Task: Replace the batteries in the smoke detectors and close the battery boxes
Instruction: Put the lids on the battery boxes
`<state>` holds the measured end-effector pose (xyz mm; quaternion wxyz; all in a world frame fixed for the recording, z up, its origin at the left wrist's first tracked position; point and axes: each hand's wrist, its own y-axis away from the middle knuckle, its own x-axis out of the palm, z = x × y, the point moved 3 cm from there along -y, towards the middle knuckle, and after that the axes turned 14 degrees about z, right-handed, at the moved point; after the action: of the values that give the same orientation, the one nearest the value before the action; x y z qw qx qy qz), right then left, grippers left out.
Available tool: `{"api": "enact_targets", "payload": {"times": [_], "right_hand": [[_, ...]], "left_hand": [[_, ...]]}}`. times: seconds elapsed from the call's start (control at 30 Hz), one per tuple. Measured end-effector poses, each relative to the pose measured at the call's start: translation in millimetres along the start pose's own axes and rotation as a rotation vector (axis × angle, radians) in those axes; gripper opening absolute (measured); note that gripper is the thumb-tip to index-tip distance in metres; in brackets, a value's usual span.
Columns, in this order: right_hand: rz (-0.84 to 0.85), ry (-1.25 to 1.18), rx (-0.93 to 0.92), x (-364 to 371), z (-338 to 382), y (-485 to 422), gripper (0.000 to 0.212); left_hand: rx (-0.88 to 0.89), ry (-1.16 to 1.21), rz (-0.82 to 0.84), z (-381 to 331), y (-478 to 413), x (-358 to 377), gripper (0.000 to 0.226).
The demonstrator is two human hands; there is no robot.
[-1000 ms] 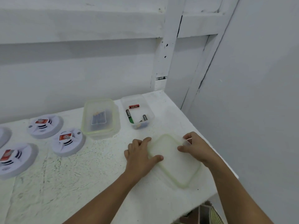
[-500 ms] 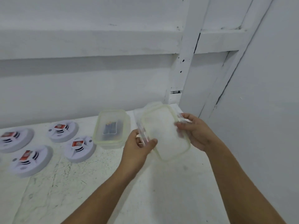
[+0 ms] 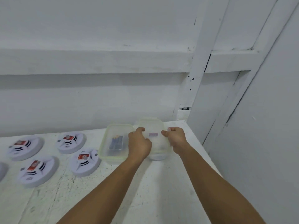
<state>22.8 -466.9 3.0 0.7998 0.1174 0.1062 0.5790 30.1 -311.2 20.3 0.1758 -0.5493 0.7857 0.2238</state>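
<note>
— Hands?
— The left hand and right hand each grip a side of the lid, atop the small battery box.
— Around that box?
— A lidded box just left of it; smoke detectors farther left.

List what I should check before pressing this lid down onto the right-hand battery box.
1. Lid lies over the right box: ok.
2. Left hand grips the lid's left edge: ok.
3. Right hand pinches its right edge: ok.
4. Lid seated all round, clips latched: cannot tell, the picture is blurred there.
5. Left box lidded, batteries inside: ok.
</note>
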Motion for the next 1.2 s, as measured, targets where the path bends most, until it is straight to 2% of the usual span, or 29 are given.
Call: {"api": "enact_targets", "payload": {"times": [0.17,0.27,0.53,0.73,0.93,1.2], "right_hand": [[0.023,0.009,0.045,-4,-10,-7,0.022],[0.014,0.041,0.065,-8,-12,-7,0.029],[-0.04,0.121,0.025,-23,-14,-2,0.042],[-0.011,0.127,0.006,-24,-16,3,0.041],[0.018,0.113,0.009,-27,-19,2,0.044],[0.042,0.022,0.035,-34,-21,3,0.031]], "left_hand": [[-0.012,-0.032,0.04,4,1,5,0.043],[-0.009,0.012,0.051,7,1,8,0.043],[-0.034,0.25,0.117,16,0,15,0.046],[-0.085,0.437,0.122,21,1,14,0.048],[-0.045,0.396,0.076,25,2,18,0.048],[0.006,0.354,0.055,25,3,21,0.053]]}}
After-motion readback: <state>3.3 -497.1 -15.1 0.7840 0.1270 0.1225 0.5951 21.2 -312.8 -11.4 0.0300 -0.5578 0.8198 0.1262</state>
